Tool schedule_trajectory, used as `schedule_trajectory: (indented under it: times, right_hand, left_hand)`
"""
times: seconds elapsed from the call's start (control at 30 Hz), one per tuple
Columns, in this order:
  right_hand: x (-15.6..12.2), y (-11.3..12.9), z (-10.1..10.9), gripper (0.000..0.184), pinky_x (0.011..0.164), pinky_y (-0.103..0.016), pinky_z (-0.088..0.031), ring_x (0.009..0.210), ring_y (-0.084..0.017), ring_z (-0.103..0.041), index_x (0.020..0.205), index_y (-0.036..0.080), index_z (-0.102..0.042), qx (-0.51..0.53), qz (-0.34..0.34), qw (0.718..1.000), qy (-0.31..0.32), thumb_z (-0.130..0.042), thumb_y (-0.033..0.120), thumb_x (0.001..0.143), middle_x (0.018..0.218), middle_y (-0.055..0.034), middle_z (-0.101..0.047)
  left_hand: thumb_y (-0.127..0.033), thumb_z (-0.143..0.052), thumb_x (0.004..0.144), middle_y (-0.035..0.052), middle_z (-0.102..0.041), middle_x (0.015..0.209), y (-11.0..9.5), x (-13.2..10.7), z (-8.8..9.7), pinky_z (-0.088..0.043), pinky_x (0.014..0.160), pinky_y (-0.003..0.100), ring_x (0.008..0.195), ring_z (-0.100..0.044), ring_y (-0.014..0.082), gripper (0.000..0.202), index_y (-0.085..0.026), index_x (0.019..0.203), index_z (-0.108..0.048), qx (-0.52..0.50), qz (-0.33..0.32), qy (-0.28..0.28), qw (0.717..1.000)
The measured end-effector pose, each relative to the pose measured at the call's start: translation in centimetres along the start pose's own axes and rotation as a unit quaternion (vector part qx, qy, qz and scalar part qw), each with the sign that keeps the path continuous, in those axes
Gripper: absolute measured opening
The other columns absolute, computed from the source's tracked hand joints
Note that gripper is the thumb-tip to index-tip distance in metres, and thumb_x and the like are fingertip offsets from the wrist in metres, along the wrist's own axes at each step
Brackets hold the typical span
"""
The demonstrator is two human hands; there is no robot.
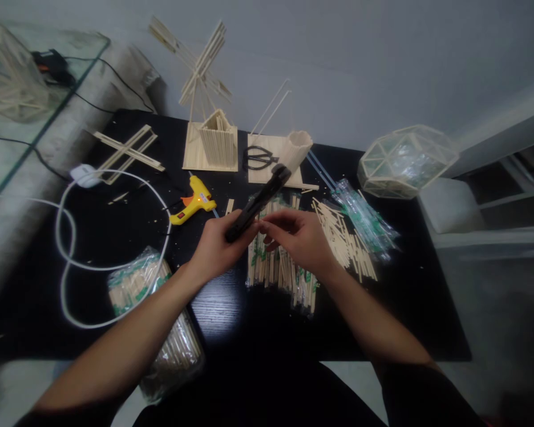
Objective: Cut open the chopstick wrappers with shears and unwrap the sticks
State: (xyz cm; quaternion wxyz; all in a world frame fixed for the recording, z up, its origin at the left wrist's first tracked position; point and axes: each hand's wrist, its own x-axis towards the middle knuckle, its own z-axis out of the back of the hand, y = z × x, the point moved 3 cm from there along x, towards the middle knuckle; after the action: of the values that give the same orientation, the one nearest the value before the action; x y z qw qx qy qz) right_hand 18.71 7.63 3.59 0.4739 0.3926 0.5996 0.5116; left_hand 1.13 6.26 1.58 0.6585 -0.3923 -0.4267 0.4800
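My left hand (216, 249) is closed round a long black tool (258, 201) that points up and to the right above the black table (115, 237). My right hand (300, 237) is beside it, fingers curled and pinched at the tool's near end; whether a stick is between its fingertips I cannot make out. Under both hands lies a heap of loose wooden sticks (278, 267), some in green-printed wrappers.
A yellow glue gun (193, 201) lies left of the hands, with a white cable (71, 237) looping over the table. Bags of sticks (136, 281) sit front left. Stick models (216, 142), black scissors (258, 158), a stick cup (296, 151) and a faceted frame (404, 160) stand behind.
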Motion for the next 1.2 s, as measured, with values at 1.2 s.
schedule_trajectory:
  times: [1.2]
  right_hand:
    - [0.2, -0.5, 0.0, 0.025, 0.052, -0.026, -0.062, 0.063, -0.014, -0.070, 0.086, 0.020, -0.078, -0.031, 0.039, 0.999, -0.007, -0.080, 0.045, 0.084, 0.073, -0.0007, -0.073]
  left_hand:
    - [-0.031, -0.073, 0.091, 0.0000, -0.072, 0.076, -0.3, -0.3, 0.3, -0.047, 0.062, 0.023, 0.063, -0.061, 0.0117, 0.014, -0.018, 0.093, -0.074, 0.071, -0.038, -0.055, 0.995]
